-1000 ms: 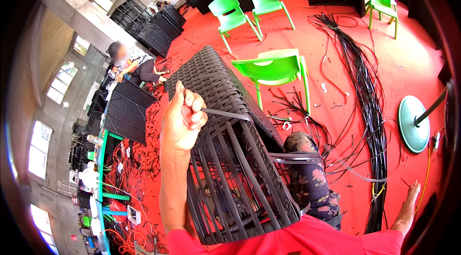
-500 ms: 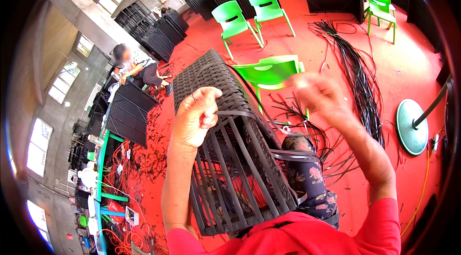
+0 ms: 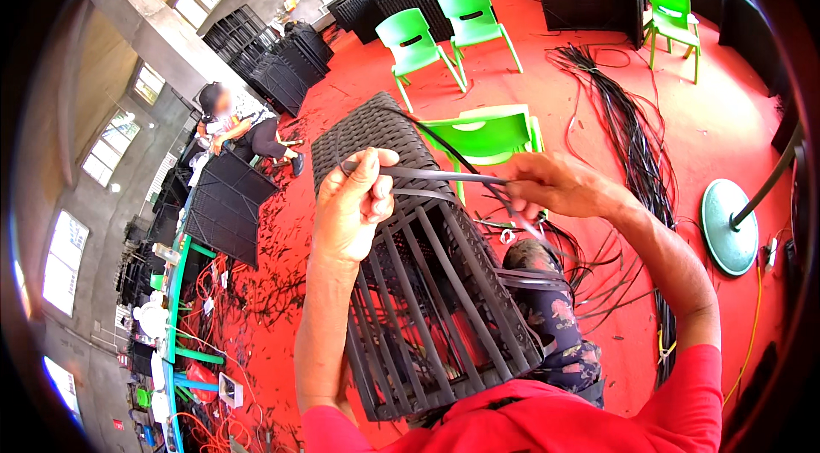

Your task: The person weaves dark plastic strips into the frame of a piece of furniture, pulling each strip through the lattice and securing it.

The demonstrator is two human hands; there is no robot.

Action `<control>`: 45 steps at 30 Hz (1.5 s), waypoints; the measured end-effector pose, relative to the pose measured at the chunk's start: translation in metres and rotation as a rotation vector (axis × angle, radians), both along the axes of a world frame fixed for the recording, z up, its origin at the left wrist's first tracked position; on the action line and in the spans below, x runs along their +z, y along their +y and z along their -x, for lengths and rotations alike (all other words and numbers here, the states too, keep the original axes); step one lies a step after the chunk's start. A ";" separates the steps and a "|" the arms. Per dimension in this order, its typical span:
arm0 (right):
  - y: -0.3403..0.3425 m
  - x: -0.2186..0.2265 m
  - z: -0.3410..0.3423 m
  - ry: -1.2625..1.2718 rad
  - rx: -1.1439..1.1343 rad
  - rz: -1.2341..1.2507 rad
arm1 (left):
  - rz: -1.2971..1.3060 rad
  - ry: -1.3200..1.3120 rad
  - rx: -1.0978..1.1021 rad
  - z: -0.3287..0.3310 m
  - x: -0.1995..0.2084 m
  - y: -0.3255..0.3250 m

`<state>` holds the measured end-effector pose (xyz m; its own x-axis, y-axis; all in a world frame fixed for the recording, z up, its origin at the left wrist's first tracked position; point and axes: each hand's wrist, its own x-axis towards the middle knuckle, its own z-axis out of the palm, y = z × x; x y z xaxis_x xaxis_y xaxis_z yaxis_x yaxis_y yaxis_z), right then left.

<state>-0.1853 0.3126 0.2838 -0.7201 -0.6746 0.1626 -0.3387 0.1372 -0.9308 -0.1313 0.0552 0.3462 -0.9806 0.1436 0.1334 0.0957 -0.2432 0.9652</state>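
Note:
A dark frame (image 3: 444, 308) with lengthwise strips lies across my lap, its far part covered in black basket weave (image 3: 367, 137). Above it, my left hand (image 3: 352, 201) pinches a flat dark plastic strip (image 3: 427, 173) between thumb and forefinger. The strip runs across to my right hand (image 3: 555, 184), whose fingers are closed on it, with a loose end hanging below them. Another strip crosses the frame just under my left hand. More strips rest over my flower-patterned trouser leg (image 3: 542, 303).
A green chair (image 3: 478, 135) stands just beyond the frame, with more green chairs (image 3: 410, 39) farther off. A bundle of black strips (image 3: 636, 154) trails over the red floor at right, near a round stand base (image 3: 729, 227). At left, another person (image 3: 235, 124) sits by a dark panel (image 3: 231, 205).
My right hand, blurred and higher before, has come down and toward the left. A strip now stretches plainly between both hands. The left hand has barely moved.

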 end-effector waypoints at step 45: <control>-0.024 -0.007 0.020 -0.176 0.202 -0.059 | 1.153 0.463 0.098 -0.012 -0.010 0.014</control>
<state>-0.2055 0.2882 0.2770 -0.5840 -0.8118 0.0026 -0.1979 0.1393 -0.9703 -0.1193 0.0687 0.3362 -0.8882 0.3355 0.3139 0.4535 0.7500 0.4815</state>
